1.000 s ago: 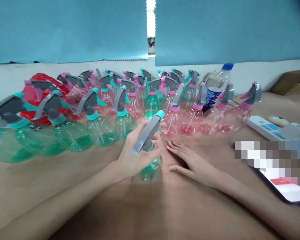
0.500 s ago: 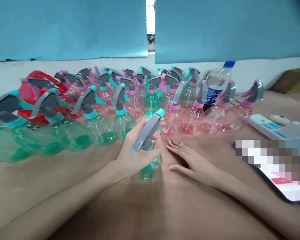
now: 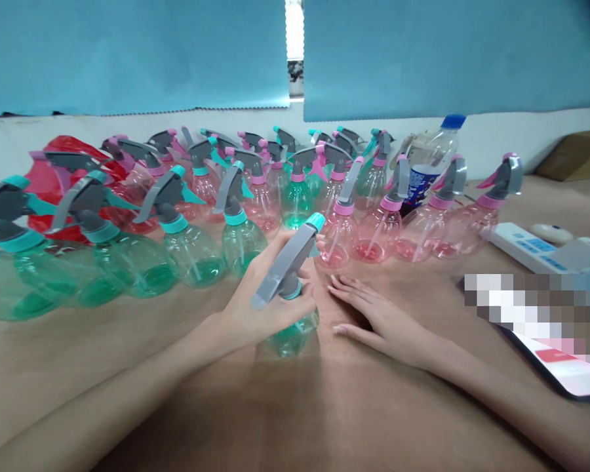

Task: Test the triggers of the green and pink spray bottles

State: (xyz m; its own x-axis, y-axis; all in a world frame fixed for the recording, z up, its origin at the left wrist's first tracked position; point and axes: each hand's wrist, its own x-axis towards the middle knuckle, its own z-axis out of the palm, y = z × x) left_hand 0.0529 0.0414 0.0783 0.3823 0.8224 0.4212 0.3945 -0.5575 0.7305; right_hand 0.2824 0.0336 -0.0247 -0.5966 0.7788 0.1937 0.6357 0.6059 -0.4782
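Note:
My left hand [image 3: 258, 295] is wrapped round the neck of a green spray bottle [image 3: 292, 337] with a grey head and teal nozzle. The bottle is upright on the table, and the hand hides part of its body. Flat on the tabletop to its right lies my right hand [image 3: 373, 314], fingers stretched out and holding nothing. A row of green spray bottles [image 3: 196, 259] with teal collars runs off to the left. Beyond my right hand stand several pink spray bottles [image 3: 378, 239] with pink collars.
More spray bottles in both colours crowd the back, beside a red plastic bag [image 3: 71, 147]. A blue-capped drink bottle [image 3: 435, 151] stands at back right. Nearer on the right are a white power strip [image 3: 524, 246] and a phone [image 3: 568, 373]. The brown table [image 3: 255, 426] extends in front.
The view has shifted very slightly. My left hand keeps its hold on the green spray bottle, and my right hand stays flat in the same place.

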